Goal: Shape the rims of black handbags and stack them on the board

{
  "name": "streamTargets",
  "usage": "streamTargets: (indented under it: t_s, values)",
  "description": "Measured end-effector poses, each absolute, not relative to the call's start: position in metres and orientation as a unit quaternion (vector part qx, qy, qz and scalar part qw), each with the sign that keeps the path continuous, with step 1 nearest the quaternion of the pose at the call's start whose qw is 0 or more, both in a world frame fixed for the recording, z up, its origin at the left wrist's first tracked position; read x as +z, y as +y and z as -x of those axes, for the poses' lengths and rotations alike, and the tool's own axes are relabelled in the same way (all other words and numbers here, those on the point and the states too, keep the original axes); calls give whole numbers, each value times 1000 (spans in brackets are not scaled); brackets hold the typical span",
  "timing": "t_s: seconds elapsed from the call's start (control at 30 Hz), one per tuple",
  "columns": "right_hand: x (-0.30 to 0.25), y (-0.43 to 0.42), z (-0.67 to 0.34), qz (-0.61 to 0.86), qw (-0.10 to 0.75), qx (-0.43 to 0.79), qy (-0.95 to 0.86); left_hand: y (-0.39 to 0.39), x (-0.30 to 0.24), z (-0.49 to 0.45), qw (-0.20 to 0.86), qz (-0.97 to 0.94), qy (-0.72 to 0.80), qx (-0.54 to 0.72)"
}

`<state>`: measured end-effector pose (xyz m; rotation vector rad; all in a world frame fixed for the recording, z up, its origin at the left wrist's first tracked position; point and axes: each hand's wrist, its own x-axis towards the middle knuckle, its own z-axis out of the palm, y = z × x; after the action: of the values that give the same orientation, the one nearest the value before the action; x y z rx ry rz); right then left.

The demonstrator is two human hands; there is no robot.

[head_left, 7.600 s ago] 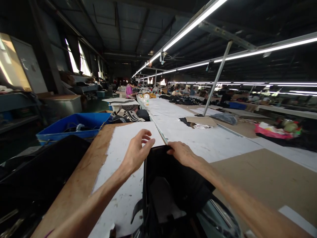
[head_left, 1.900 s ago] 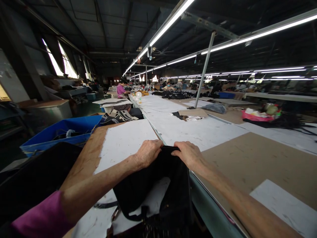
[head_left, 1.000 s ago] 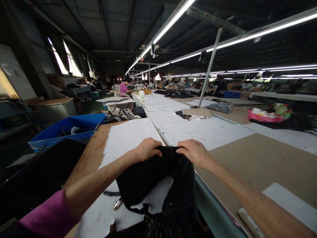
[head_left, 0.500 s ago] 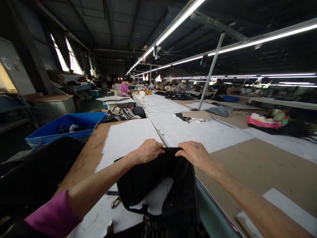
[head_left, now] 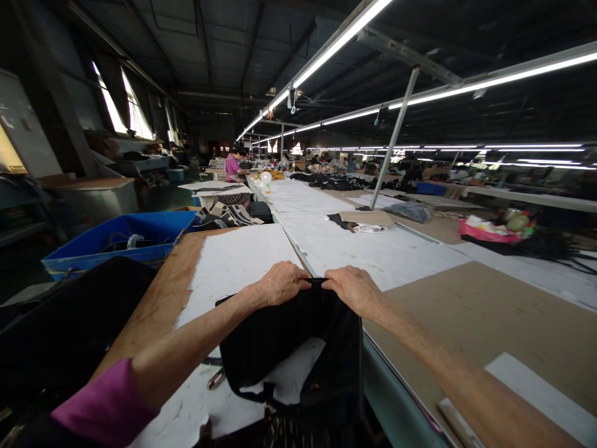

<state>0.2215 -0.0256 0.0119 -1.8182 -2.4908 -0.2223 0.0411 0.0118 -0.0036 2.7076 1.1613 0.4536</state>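
A black fabric piece with a bound edge, which looks like a bag panel (head_left: 261,342), hangs in front of me over the table's near end. My left hand (head_left: 283,283) pinches its top edge near the middle. Close beside it, my right hand (head_left: 351,287) grips the same edge between thumb and fingers. White paper shows through a gap in the lower part of the black piece. A metal clasp (head_left: 216,379) lies on the white paper to its left. The bottom of the piece is dark and hard to make out.
A blue bin (head_left: 119,239) stands at the left, with black material (head_left: 69,330) before it. Brown board (head_left: 504,330) covers the right table. Farther off are a flat cardboard piece (head_left: 366,217), a pink bundle (head_left: 489,230), a slanted pole (head_left: 396,137) and a person (head_left: 232,167).
My right hand has moved left along the edge, closer to my left hand. The right side of the black piece has shifted left with it.
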Motion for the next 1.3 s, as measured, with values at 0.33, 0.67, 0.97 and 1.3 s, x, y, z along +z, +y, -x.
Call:
streamTargets:
  t_s: [0.33,0.67,0.97,1.3]
  values:
    - [10,-18,-201,550,26,-51,-833,14,5,-34,168,-895,379,163]
    - [9,-24,-202,547,36,-70,-834,-28,0,17,107,-836,509,176]
    - [5,-17,-191,516,15,-92,-851,-29,-13,-14,-27,-827,547,130]
    - [-2,-7,-183,524,26,-44,-850,-28,-11,-15,-18,-824,552,124]
